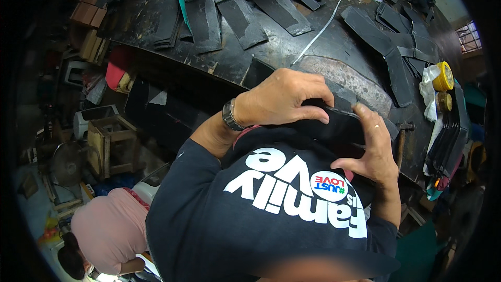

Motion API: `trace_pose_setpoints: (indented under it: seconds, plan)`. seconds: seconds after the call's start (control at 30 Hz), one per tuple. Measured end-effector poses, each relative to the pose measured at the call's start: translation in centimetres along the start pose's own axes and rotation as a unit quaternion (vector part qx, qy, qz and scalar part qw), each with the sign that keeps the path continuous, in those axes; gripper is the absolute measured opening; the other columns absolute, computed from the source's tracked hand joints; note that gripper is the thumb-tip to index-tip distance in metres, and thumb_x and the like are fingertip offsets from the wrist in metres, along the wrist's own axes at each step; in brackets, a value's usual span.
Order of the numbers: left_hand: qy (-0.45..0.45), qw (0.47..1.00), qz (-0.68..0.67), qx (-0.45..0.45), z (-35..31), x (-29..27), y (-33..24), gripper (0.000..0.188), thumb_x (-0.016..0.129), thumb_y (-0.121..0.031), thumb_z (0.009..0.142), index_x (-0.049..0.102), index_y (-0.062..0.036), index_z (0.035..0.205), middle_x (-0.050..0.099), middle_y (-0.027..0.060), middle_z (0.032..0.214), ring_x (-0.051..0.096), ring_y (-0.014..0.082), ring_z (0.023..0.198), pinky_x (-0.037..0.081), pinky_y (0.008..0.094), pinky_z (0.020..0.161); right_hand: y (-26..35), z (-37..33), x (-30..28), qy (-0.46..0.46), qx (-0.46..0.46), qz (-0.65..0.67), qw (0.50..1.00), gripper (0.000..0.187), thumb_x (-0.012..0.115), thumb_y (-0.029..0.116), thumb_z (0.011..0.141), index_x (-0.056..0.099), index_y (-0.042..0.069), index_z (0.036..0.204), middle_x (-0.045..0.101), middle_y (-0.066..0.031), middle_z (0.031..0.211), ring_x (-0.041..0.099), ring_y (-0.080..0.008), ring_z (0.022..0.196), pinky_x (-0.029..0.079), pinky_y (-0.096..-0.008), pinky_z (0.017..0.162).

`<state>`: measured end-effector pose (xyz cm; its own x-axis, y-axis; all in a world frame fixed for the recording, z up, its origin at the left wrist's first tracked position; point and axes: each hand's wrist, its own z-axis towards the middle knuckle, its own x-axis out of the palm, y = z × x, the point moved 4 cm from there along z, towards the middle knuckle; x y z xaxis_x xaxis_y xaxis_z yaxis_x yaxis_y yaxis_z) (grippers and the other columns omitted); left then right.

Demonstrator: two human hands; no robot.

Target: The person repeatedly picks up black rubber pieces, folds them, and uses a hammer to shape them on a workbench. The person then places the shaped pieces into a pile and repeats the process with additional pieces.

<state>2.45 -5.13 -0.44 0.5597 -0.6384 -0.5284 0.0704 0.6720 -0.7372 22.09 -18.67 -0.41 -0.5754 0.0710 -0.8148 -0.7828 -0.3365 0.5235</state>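
At the table's near edge, a black sheet-like piece with a greyish worn strip along its upper edge lies close to my body. My left hand, wearing a dark watch, curls over this piece, fingers bent and thumb along its edge. Some of those fingers are hidden. On the right, my right hand touches the strip with a fingertip, its thumb spread well away. A pale, worn slab with a curved outline lies just beyond the piece. By my right hand is a hammer, partly hidden.
Dark table carries several stacked black pieces at its far side and more black pieces to the right. A white cord crosses it. A yellow tub stands far right. Lower left, a person in pink bends near a wooden stool.
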Motion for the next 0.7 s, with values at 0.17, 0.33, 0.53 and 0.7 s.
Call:
trace_pose_setpoints:
  seconds: [0.17, 0.33, 0.53, 0.7]
  plan:
    - [0.015, 0.999, -0.018, -0.04, 0.4, 1.1, 0.3, 0.026, 0.084, -0.017, 0.081, 0.072, -0.003, 0.099, 0.071, 0.0098, 0.09, 0.069, 0.0249, 0.079, 0.054, 0.0326, 0.07, -1.7, -0.6, 0.1, -0.071, 0.129, 0.111, 0.983, 0.024, 0.079, 0.009, 0.084, 0.069, -0.001, 0.104, 0.072, -0.0152, 0.093, 0.071, -0.029, 0.083, 0.054, -0.0352, 0.076]
    - [0.043, 0.995, 0.013, -0.092, 0.4, 1.4, 1.8, 0.028, 0.084, -0.016, 0.081, 0.074, -0.002, 0.102, 0.072, 0.0102, 0.094, 0.071, 0.0229, 0.082, 0.055, 0.0315, 0.076, -2.7, -1.3, 0.3, -0.091, 0.152, 0.096, 0.979, 0.018, 0.079, 0.009, 0.086, 0.069, 0.0, 0.096, 0.071, -0.015, 0.087, 0.07, -0.0267, 0.077, 0.053, -0.033, 0.071]
    - [0.091, 0.986, 0.05, -0.13, 0.4, 1.8, 2.9, 0.03, 0.085, -0.019, 0.08, 0.074, -0.0009, 0.101, 0.073, 0.0106, 0.092, 0.07, 0.0226, 0.08, 0.054, 0.0307, 0.074, -3.9, -2.0, 0.6, -0.094, 0.162, 0.137, 0.973, 0.019, 0.079, 0.009, 0.086, 0.069, -0.001, 0.099, 0.072, -0.0146, 0.087, 0.071, -0.0238, 0.077, 0.054, -0.0315, 0.072]
    - [0.101, 0.988, 0.031, -0.114, 1.0, 1.7, 2.2, 0.027, 0.086, -0.017, 0.079, 0.073, 0.0005, 0.095, 0.072, 0.01, 0.089, 0.069, 0.022, 0.078, 0.053, 0.0308, 0.071, -4.0, -2.3, 0.7, -0.025, 0.153, 0.153, 0.976, 0.027, 0.079, 0.01, 0.087, 0.068, -0.001, 0.109, 0.072, -0.0137, 0.098, 0.071, -0.0231, 0.09, 0.054, -0.0332, 0.08]
